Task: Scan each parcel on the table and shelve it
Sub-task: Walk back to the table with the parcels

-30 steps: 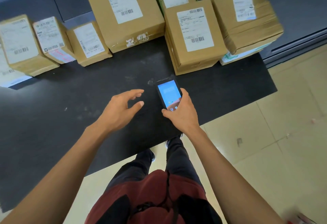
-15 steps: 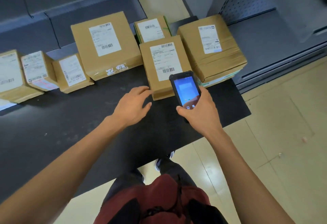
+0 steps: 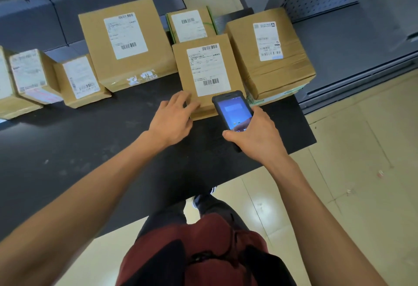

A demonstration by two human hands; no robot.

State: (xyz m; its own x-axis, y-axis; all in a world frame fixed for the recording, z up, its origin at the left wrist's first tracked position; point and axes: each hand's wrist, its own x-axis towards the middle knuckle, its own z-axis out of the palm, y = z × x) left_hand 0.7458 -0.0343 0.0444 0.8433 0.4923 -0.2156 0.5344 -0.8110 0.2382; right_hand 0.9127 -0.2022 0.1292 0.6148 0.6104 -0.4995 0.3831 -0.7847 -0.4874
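Your left hand (image 3: 173, 119) rests with loose fingers on the box (image 3: 207, 75) by the table's (image 3: 90, 150) right edge, right hand (image 3: 256, 135) grips the scanner (image 3: 233, 110) over it

My side of the black table (image 3: 95, 154) lies bare, open for reaching. Along the far edge a row of cardboard parcels (image 3: 126, 43) stands nearly edge to edge; grey shelving (image 3: 352, 43) bounds the right.
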